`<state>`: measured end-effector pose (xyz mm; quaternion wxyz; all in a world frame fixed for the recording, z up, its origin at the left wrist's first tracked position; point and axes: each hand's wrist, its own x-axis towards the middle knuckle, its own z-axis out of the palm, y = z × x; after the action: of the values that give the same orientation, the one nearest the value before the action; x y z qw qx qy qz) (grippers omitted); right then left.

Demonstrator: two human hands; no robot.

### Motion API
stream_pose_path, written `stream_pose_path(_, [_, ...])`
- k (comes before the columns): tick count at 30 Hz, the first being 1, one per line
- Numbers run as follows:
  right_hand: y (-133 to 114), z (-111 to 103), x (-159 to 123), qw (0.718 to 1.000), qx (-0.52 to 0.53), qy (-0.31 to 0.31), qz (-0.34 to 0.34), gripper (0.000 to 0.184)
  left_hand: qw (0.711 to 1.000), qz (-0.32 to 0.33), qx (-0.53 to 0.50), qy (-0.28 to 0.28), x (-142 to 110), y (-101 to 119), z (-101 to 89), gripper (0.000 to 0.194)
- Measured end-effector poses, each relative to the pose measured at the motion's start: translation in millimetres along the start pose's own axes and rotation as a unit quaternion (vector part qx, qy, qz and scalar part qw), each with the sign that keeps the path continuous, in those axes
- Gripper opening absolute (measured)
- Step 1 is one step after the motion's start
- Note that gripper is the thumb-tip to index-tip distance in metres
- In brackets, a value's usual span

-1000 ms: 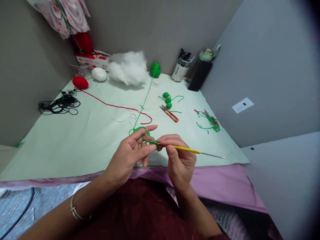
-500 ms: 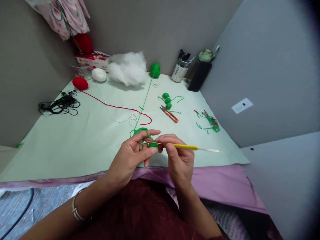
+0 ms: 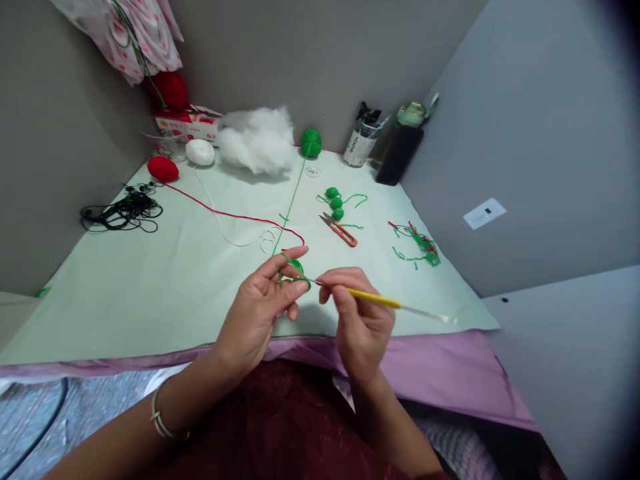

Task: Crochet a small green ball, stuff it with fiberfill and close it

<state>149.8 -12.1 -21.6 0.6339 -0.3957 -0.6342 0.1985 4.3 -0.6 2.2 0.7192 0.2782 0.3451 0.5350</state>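
Observation:
My left hand point(image 3: 260, 307) pinches a small green crochet piece point(image 3: 297, 268), with green yarn looped over the forefinger. That green strand point(image 3: 293, 193) runs up the table to a green yarn ball point(image 3: 311, 142) at the back. My right hand point(image 3: 357, 313) grips a yellow-handled crochet hook point(image 3: 375, 299) whose metal tip is at the green piece. Both hands hover above the pale green table cover point(image 3: 165, 280), near its front edge.
Orange snips point(image 3: 340, 228) and three small green crocheted balls point(image 3: 335, 202) lie just beyond my hands. Yarn scraps point(image 3: 420, 245) are at right. A red yarn ball point(image 3: 163, 169), white ball point(image 3: 200, 152), stuffing point(image 3: 257, 141), black cords point(image 3: 123, 211), a jar point(image 3: 359, 141) and a dark bottle point(image 3: 400, 152) sit further back.
The left hand lifted slightly up the table with the green piece, and the hook's handle end dipped a little. Other things stayed put.

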Motion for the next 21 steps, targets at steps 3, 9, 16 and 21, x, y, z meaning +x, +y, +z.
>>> stream_pose_path(3, [3.2, 1.1, -3.6, 0.992, -0.099, -0.014, -0.077, 0.029, 0.996, -0.073, -0.02, -0.042, -0.5, -1.4, -1.6, 0.04])
stream_pose_path(9, [2.0, -2.7, 2.0, 0.996, 0.066, 0.038, 0.051, 0.019, 0.999, -0.043, -0.018, -0.025, 1.8, 4.3, -8.4, 0.025])
stream_pose_path(16, [4.7, 0.5, 2.4, 0.981, 0.137, 0.006, 0.134, 0.014, 0.994, 0.002, 0.088, -0.063, -4.9, -0.9, -7.1, 0.035])
stream_pose_path(21, [4.9, -1.8, 7.7, 0.954, 0.229, 0.015, 0.192, 0.018, 0.99, 0.005, 0.127, -0.053, -4.6, 1.0, -12.9, 0.031])
